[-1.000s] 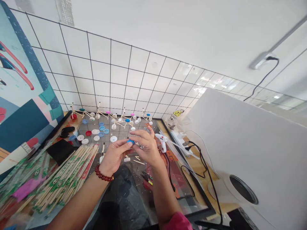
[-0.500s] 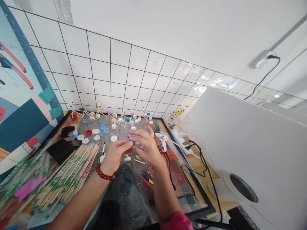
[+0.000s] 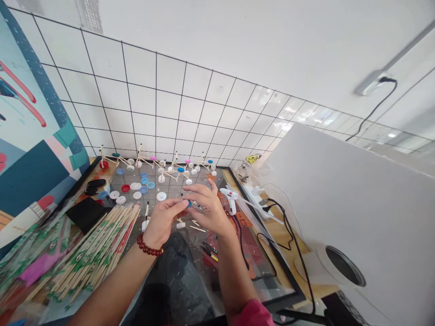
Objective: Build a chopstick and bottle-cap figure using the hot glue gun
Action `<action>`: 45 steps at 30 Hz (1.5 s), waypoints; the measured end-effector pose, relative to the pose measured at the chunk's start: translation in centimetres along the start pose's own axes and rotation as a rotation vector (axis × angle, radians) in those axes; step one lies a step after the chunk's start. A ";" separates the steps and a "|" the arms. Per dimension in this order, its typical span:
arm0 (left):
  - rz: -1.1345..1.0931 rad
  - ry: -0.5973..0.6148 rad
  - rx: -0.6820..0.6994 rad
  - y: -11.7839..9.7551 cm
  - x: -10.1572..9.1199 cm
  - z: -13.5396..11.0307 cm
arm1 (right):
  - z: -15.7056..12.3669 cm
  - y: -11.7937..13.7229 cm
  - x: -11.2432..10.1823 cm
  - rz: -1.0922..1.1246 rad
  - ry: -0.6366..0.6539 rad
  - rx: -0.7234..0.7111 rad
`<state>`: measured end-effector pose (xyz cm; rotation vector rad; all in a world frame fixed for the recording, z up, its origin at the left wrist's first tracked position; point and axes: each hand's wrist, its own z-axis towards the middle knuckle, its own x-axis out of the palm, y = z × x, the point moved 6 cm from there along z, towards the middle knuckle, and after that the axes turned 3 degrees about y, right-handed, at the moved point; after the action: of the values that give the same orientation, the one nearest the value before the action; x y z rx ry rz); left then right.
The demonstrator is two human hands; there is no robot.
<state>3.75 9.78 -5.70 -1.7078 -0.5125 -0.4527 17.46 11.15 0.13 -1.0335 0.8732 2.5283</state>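
Observation:
My left hand point(image 3: 162, 218) and my right hand point(image 3: 207, 207) meet above the glass-topped table point(image 3: 176, 267). Both pinch a small blue bottle cap point(image 3: 188, 203) between their fingertips; most of the cap is hidden by the fingers. A red bead bracelet point(image 3: 148, 247) circles my left wrist. Just below the hands lie short wooden stick pieces point(image 3: 194, 225) and a white cap point(image 3: 180, 225).
Loose bottle caps point(image 3: 136, 188) and stick-and-cap models point(image 3: 170, 167) stand at the back by the tiled wall. Wrapped chopsticks point(image 3: 84, 258) pile at the left. A white glue gun point(image 3: 229, 197) with black cables point(image 3: 282, 235) lies right; beyond is a large white box point(image 3: 356, 208).
The hands have drifted slightly down and closed further round the blue cap, so less of it shows. Nothing else on the table has moved.

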 end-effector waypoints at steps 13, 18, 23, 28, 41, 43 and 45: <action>-0.164 0.010 -0.045 0.0 0.0 0.0 | 0.1 -2.8 0.2 0.132 -0.102 0.089; -0.184 0.026 -0.053 0.2 -0.1 0.1 | 0.0 -3.1 0.5 0.097 -0.061 0.066; -0.244 0.070 -0.103 0.7 0.0 0.3 | 0.0 -2.8 0.4 0.155 -0.070 0.034; -0.290 0.074 -0.114 0.8 0.2 0.1 | 0.0 -2.4 0.5 0.180 -0.055 0.041; -0.312 0.116 -0.240 0.8 0.1 -0.2 | -0.1 -1.7 0.3 0.134 -0.046 0.009; -0.309 0.103 -0.246 0.6 0.2 -0.3 | 0.0 -1.5 0.3 0.141 -0.046 -0.001; -0.297 0.091 -0.244 0.4 0.3 -0.3 | 0.1 -1.4 0.2 0.140 -0.045 0.002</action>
<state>4.20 9.41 -5.84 -1.8395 -0.6689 -0.8313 17.91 12.31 -0.62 -0.9411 0.9663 2.6535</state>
